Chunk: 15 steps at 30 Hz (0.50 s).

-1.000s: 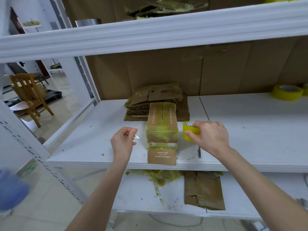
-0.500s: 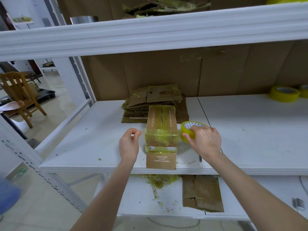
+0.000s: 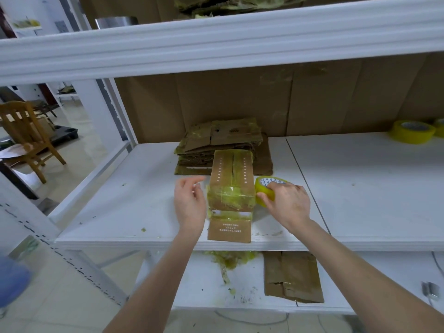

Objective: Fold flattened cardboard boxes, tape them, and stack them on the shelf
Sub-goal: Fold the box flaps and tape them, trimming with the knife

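Cardboard, brown and smeared with yellow-green tape, makes up the folded box [image 3: 231, 181] that lies on the white shelf [image 3: 120, 200] straight ahead of me. Its long top shows a centre seam, a band of wrinkled tape wraps its near end, and a printed flap lies flat at its 6 o'clock, reaching the shelf's front edge.

At the box's 9 o'clock is my left hand [image 3: 189, 205], fingers loosely spread and holding nothing, close beside the taped side; I cannot tell whether it touches. At the box's 3 o'clock my right hand [image 3: 286, 205] curls its fingers over the yellow tape roll [image 3: 264, 191], thumb on the outer rim, the roll standing just beside the box's right wall.

At the box's 12 o'clock a stack of flattened boxes [image 3: 223, 140] rests against the cardboard backing. Far out at 2 o'clock two spare tape rolls [image 3: 412, 131] sit at the back of the shelf.

On the lower shelf, at 6 o'clock, lie tape scraps [image 3: 228, 258] and a flat cardboard piece [image 3: 292, 276]. A wooden chair [image 3: 26, 133] stands on the floor out at 9 o'clock.
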Each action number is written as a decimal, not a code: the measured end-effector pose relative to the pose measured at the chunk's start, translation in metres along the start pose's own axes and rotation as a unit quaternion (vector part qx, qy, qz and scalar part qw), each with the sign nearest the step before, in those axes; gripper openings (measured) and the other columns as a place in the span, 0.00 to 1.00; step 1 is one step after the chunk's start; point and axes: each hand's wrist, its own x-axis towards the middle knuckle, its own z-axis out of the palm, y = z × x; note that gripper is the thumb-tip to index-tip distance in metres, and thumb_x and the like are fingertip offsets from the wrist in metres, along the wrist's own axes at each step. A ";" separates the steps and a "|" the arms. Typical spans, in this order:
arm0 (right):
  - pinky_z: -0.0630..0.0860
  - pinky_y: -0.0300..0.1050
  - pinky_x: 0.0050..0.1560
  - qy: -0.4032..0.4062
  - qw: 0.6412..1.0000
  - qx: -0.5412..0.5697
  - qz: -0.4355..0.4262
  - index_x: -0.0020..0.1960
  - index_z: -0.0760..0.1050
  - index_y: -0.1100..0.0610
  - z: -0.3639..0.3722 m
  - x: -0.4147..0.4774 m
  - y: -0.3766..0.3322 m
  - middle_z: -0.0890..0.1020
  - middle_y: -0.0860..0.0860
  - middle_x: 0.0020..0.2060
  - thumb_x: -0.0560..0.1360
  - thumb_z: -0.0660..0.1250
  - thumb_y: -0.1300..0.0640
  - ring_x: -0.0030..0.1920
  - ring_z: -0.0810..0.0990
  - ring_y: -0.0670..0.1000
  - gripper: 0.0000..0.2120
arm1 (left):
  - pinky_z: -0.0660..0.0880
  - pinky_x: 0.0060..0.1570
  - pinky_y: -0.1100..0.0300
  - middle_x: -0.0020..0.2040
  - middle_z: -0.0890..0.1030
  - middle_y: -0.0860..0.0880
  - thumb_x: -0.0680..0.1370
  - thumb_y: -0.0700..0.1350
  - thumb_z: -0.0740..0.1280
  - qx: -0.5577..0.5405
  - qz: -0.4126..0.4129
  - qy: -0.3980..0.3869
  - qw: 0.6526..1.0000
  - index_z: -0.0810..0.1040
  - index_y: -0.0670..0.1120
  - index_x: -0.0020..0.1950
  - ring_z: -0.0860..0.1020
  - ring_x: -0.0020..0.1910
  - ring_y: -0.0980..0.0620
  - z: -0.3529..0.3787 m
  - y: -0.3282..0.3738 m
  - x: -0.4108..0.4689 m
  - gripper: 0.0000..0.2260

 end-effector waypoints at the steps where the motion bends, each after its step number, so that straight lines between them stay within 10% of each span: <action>1: 0.69 0.46 0.55 0.001 1.000 0.002 -0.001 0.57 0.77 0.49 0.000 0.000 0.000 0.83 0.51 0.46 0.79 0.57 0.39 0.52 0.79 0.52 0.19 | 0.73 0.49 0.64 0.52 0.77 0.47 0.77 0.32 0.63 0.015 0.087 -0.019 0.996 0.82 0.45 0.53 0.75 0.44 0.56 -0.001 0.006 -0.009 0.13; 5: 0.68 0.47 0.56 -0.008 1.000 0.006 -0.015 0.57 0.77 0.49 -0.001 0.000 0.001 0.83 0.51 0.47 0.79 0.56 0.38 0.53 0.79 0.53 0.19 | 0.66 0.67 0.44 0.62 0.79 0.49 0.73 0.38 0.70 0.231 0.350 -0.151 0.895 0.77 0.47 0.65 0.76 0.62 0.47 0.029 0.005 -0.033 0.20; 15: 0.68 0.46 0.49 -0.122 0.988 0.082 -0.042 0.65 0.70 0.47 -0.003 -0.017 0.022 0.80 0.52 0.56 0.80 0.58 0.43 0.56 0.78 0.55 0.16 | 0.67 0.61 0.35 0.66 0.77 0.47 0.77 0.61 0.49 0.410 0.211 -0.228 0.858 0.74 0.57 0.68 0.74 0.63 0.37 0.044 0.016 -0.026 0.24</action>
